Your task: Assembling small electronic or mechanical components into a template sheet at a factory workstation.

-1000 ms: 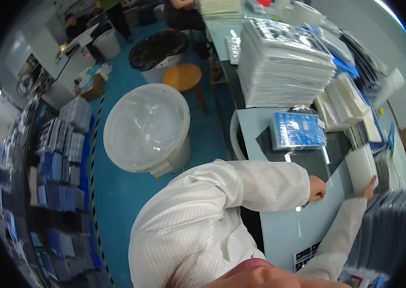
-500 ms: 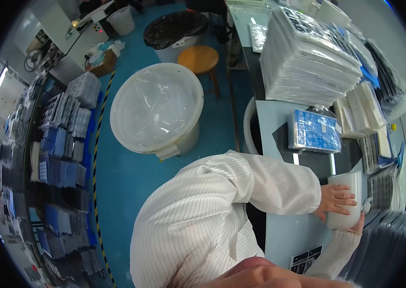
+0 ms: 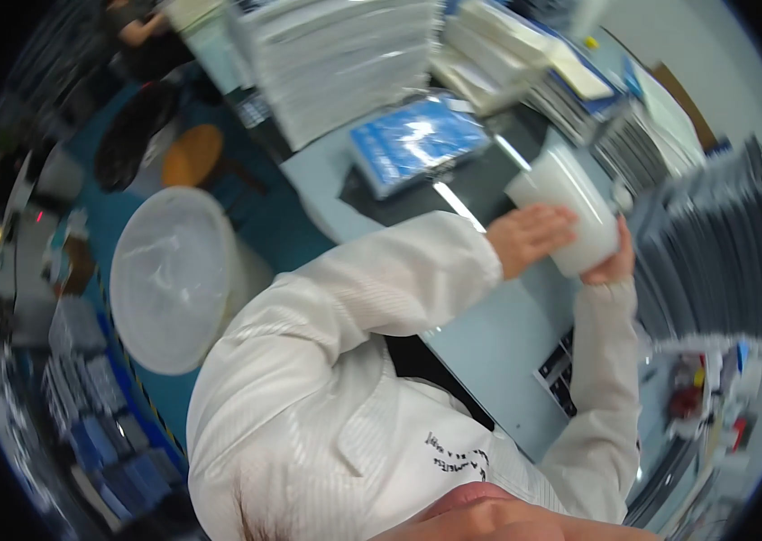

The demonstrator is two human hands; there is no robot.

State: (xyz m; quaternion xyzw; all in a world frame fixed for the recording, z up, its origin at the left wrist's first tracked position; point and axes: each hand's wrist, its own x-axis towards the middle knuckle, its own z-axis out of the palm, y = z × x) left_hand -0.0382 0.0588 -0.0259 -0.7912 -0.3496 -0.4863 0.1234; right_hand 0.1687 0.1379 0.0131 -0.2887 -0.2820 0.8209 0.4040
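Hands: both are on one white stack of sheets [image 3: 567, 219], lifted off the grey surface [image 3: 498, 338] at its right side.
Left hand: the left hand [image 3: 532, 236] lies spread against the near face of the stack, fingers [image 3: 554, 219] flat on it, wrist coming out of a white sleeve [image 3: 381, 288].
Right hand: the right hand [image 3: 609, 265] cups the lower corner of the stack from below and behind; only the thumb side shows, closed round the edge.
Stack: tilted, its upper end pointing away from the person, held between the two hands just in front of the tall dark pile of trays [image 3: 715, 252].
Surface: a blue packet [image 3: 415, 142] lies flat on a dark mat [image 3: 453, 180], well apart from the hands, toward the far edge.
Far side: a high pile of pale sheets [image 3: 345, 63] stands beyond the blue packet; more white stacks [image 3: 525, 54] sit to its right.
Floor: a round bin with a clear liner [image 3: 178, 275] stands on the blue floor [image 3: 282, 234] to the person's left, an orange stool [image 3: 192, 155] beyond it.
Blur: the picture is smeared, so fine detail on the stack cannot be made out.
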